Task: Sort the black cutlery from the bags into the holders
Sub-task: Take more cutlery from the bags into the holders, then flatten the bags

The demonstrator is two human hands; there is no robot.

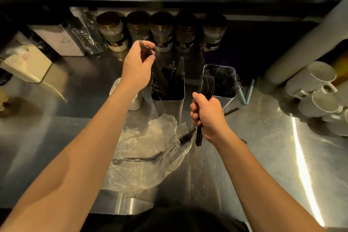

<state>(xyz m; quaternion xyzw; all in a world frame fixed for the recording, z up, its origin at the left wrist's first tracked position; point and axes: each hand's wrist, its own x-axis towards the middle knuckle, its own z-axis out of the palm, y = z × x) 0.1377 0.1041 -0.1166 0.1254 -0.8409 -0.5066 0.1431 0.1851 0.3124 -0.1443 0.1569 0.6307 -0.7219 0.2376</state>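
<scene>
Reaching hand: left hand (138, 65) raised above the knife holder (167, 88), fingers curled round one black knife (146, 51), its tip pointing up.
Gripping hand: right hand (208, 115) fisted round a bundle of black forks (206, 88), tines up, just before the fork holder (220, 81).
Bag: clear plastic bag (148, 156) lies crumpled on the steel counter (263, 147), a dark piece inside.
Hard to read: the knife blurs; what that dark piece is cannot be told.
</scene>
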